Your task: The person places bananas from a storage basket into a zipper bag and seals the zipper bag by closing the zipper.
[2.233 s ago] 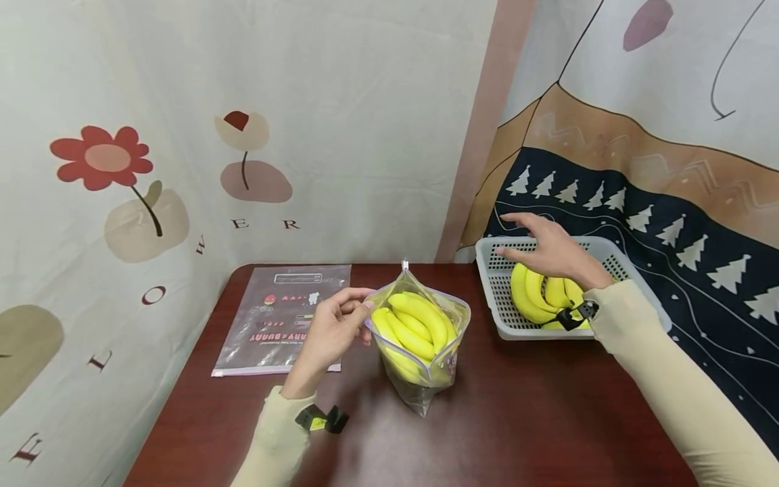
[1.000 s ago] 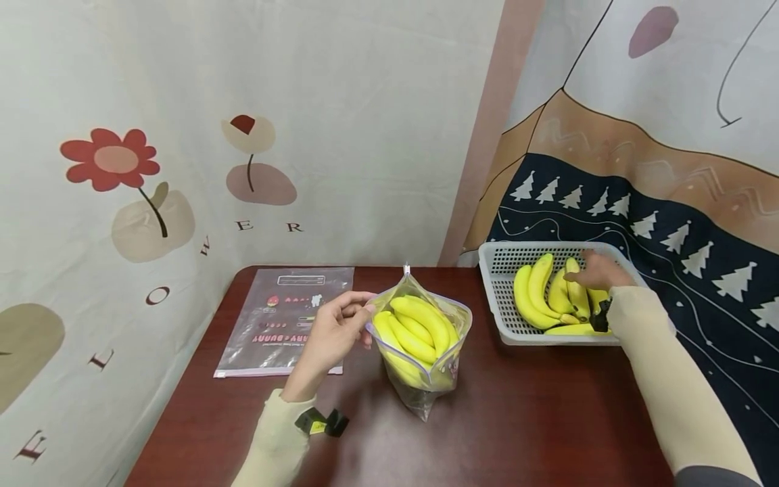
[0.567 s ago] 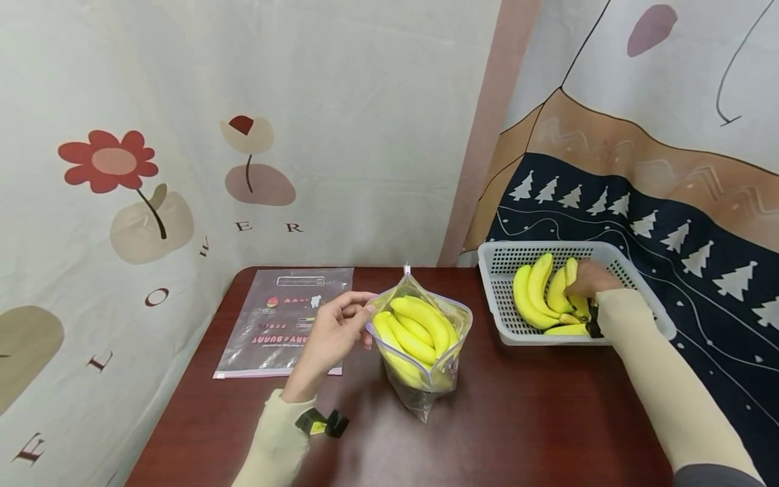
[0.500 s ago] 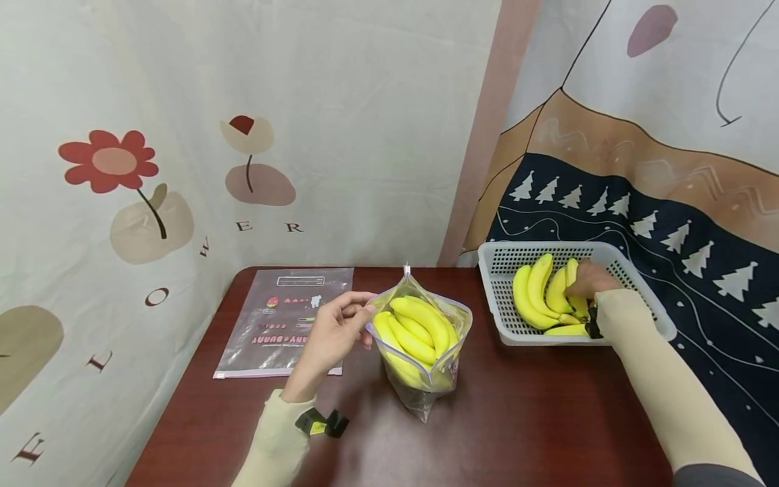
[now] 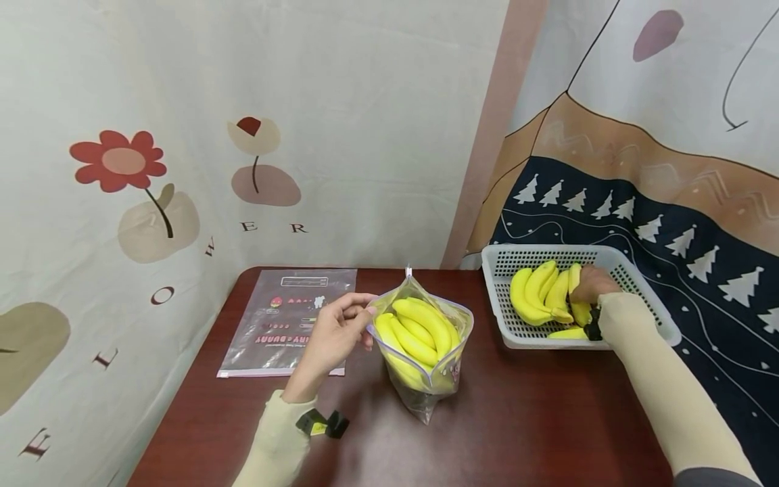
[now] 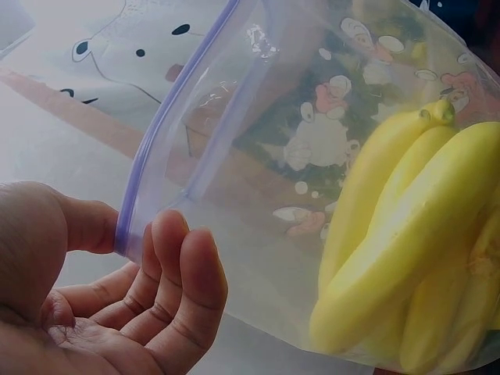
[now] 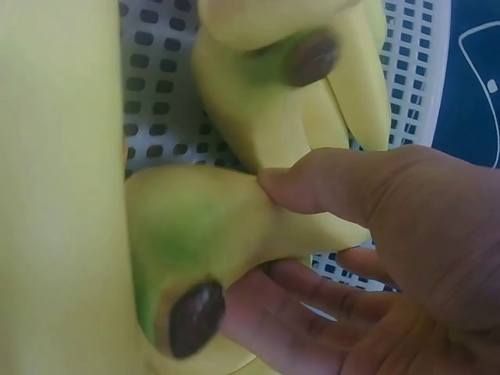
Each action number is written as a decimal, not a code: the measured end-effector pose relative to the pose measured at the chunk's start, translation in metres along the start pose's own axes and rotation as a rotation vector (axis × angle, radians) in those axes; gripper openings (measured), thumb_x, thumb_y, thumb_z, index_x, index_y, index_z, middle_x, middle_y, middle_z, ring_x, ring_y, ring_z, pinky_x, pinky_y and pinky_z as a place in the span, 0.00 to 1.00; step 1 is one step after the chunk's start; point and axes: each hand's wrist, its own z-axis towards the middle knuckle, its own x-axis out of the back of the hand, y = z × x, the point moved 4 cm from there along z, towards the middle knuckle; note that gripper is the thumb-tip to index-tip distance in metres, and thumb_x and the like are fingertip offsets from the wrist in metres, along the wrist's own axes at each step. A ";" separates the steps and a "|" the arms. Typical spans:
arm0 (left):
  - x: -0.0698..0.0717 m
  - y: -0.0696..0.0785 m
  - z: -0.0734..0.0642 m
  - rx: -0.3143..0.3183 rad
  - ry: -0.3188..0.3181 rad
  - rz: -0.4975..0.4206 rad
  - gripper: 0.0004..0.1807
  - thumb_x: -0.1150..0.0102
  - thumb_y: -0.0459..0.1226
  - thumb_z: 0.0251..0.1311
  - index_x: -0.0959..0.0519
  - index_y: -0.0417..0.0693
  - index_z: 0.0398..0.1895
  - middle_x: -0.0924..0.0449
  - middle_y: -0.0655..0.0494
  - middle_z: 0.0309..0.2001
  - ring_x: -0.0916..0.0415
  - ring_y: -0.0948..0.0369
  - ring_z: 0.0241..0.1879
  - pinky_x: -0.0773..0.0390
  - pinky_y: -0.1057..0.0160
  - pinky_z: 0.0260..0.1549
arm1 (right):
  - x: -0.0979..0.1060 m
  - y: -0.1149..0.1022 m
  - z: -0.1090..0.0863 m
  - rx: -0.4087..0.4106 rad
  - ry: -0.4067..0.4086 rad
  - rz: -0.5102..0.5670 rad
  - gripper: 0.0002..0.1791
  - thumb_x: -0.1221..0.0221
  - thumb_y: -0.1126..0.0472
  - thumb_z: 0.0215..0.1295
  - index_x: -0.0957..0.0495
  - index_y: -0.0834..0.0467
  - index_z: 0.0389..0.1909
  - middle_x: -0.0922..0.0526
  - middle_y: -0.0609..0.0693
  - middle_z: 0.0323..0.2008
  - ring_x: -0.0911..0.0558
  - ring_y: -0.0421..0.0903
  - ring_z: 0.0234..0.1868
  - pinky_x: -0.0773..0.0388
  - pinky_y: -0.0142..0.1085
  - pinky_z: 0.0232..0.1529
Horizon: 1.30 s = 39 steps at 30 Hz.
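Note:
My left hand pinches the purple zip rim of a clear zip bag between thumb and fingers. The bag stands with its mouth spread, and yellow bananas fill it; the left wrist view shows them through the printed plastic. Inside the grey plastic basket, my right hand grips a bunch of bananas. In the right wrist view the thumb lies over this bunch near its dark stem end and the fingers curl beneath. Another bunch of bananas lies to its left in the basket.
A second zip bag, flat and printed, lies at the back left of the dark red table. A patterned cloth hangs behind the table, and a dark tree-print part runs behind and beside the basket.
My right hand has come from above the basket's left part down onto the bananas at its right. The bananas in the basket have shifted slightly. My left hand keeps its pinch on the bag.

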 end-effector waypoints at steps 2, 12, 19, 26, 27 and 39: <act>0.000 0.000 0.000 0.003 0.001 -0.003 0.14 0.41 0.33 0.71 0.20 0.39 0.57 0.21 0.51 0.27 0.23 0.61 0.19 0.14 0.60 0.25 | 0.000 0.001 0.000 0.003 -0.005 0.018 0.31 0.35 0.62 0.53 0.36 0.79 0.50 0.28 0.64 0.35 0.25 0.56 0.37 0.21 0.40 0.35; -0.001 0.000 0.000 0.005 0.003 -0.003 0.14 0.40 0.33 0.71 0.20 0.40 0.57 0.21 0.51 0.27 0.23 0.60 0.19 0.14 0.60 0.25 | 0.002 0.002 -0.005 -0.001 0.000 0.125 0.40 0.39 0.65 0.60 0.46 0.81 0.66 0.27 0.72 0.43 0.21 0.58 0.35 0.19 0.39 0.26; -0.002 -0.001 0.001 0.009 0.003 -0.002 0.14 0.41 0.33 0.71 0.20 0.40 0.57 0.21 0.51 0.27 0.23 0.60 0.19 0.14 0.60 0.25 | 0.003 0.001 -0.011 -0.022 -0.003 0.245 0.46 0.40 0.66 0.65 0.57 0.76 0.75 0.29 0.76 0.51 0.18 0.58 0.37 0.15 0.39 0.26; -0.002 -0.002 0.001 0.009 0.000 0.004 0.14 0.40 0.33 0.71 0.20 0.40 0.57 0.20 0.51 0.27 0.23 0.60 0.19 0.14 0.60 0.25 | 0.007 0.004 -0.010 -0.001 0.043 0.301 0.48 0.39 0.66 0.66 0.59 0.74 0.76 0.30 0.74 0.49 0.21 0.59 0.39 0.17 0.38 0.27; -0.002 -0.002 0.001 0.008 0.000 0.003 0.14 0.40 0.33 0.71 0.20 0.40 0.57 0.21 0.51 0.27 0.23 0.60 0.19 0.14 0.60 0.25 | 0.009 0.005 -0.011 0.009 0.058 0.317 0.48 0.39 0.66 0.66 0.58 0.74 0.76 0.30 0.73 0.48 0.21 0.58 0.38 0.17 0.38 0.27; -0.002 -0.002 0.000 0.002 -0.006 -0.005 0.14 0.40 0.33 0.71 0.20 0.40 0.57 0.21 0.51 0.27 0.22 0.60 0.19 0.16 0.64 0.24 | 0.027 0.001 -0.024 0.141 0.155 0.506 0.51 0.37 0.59 0.68 0.60 0.68 0.78 0.35 0.73 0.60 0.21 0.61 0.47 0.12 0.42 0.36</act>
